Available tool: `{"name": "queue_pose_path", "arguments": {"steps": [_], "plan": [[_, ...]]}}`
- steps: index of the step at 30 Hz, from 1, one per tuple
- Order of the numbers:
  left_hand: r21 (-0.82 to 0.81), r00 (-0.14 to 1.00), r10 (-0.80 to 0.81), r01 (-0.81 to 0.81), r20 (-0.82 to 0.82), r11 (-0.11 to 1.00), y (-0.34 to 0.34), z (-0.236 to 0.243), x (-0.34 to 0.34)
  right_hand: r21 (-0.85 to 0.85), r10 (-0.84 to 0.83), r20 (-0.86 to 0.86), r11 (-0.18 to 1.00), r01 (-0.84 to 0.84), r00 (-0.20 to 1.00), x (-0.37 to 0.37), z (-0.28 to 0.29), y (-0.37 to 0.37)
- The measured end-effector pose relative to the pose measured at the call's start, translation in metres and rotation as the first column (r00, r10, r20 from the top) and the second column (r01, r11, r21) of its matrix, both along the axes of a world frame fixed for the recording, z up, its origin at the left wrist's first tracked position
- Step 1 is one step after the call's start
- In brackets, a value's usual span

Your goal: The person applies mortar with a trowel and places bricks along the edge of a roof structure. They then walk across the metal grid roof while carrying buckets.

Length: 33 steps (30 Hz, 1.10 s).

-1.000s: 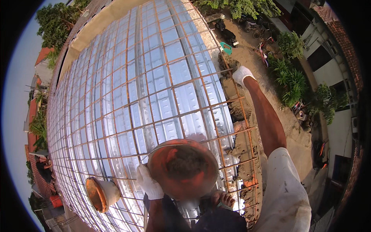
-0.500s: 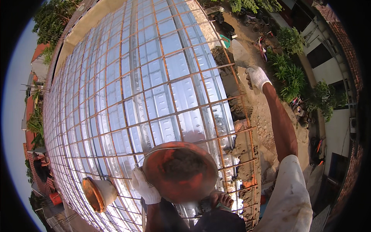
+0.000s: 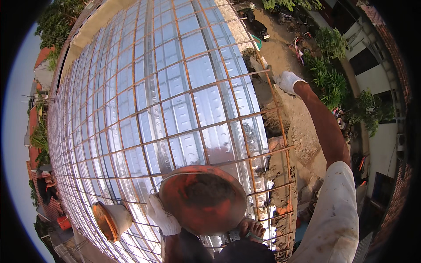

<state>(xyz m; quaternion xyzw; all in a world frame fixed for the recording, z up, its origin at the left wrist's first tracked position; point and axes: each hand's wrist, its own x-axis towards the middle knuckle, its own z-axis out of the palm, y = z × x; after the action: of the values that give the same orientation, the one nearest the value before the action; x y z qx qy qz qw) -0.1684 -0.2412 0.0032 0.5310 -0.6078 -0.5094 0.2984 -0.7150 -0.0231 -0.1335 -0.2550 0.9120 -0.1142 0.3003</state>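
Note:
My left hand (image 3: pixel 163 215), in a white knit glove, grips the left rim of a round orange-red bucket (image 3: pixel 219 210). Grey mortar lies inside the bucket, and a thin wire handle shows at its left edge. My right arm stretches far forward along the right side. Its gloved hand (image 3: pixel 289 82) is closed at the mortar-smeared wall edge (image 3: pixel 279 168), near the ends of the rebar; what it holds, if anything, is hidden. Beneath the bucket and my hands spreads a rusty rebar grid (image 3: pixel 193 127) over shiny corrugated metal decking (image 3: pixel 182 111).
A second bucket (image 3: pixel 112 220), orange inside, rests tilted on the grid at the left. Toes of a foot (image 3: pixel 252 229) show beside my bucket. Beyond the right edge lies a drop to a yard with plants (image 3: pixel 326 83) and a motorbike (image 3: pixel 256 26). Another person (image 3: pixel 46 186) is at far left.
My right hand has shifted slightly right, its fingers now more hidden behind the glove's back. The bucket in my left hand has moved a little down and left.

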Motion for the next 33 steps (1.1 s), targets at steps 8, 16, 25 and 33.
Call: {"name": "queue_pose_path", "arguments": {"steps": [8, 16, 25, 33], "plan": [[-0.058, 0.993, -0.047, 0.054, 0.106, 0.997, -0.007, -0.003, 0.008, 0.052, 0.276, -0.516, 0.955, -0.292, 0.811, 0.008, -0.001, 0.076], [0.036, 0.997, 0.068, -0.067, -0.042, 0.997, 0.004, -0.006, 0.005, 0.226, 0.257, -0.478, 0.960, -0.166, 0.840, -0.025, -0.024, -0.002], [0.025, 0.997, 0.063, -0.064, 0.045, 0.998, 0.011, 0.008, -0.016, 0.241, 0.275, -0.264, 0.947, -0.212, 0.924, -0.069, -0.062, -0.019], [-0.157, 0.974, -0.090, 0.124, 0.210, 0.980, 0.009, 0.002, -0.006, 0.163, 0.184, -0.162, 0.974, -0.157, 0.970, 0.026, -0.020, 0.057]]}}
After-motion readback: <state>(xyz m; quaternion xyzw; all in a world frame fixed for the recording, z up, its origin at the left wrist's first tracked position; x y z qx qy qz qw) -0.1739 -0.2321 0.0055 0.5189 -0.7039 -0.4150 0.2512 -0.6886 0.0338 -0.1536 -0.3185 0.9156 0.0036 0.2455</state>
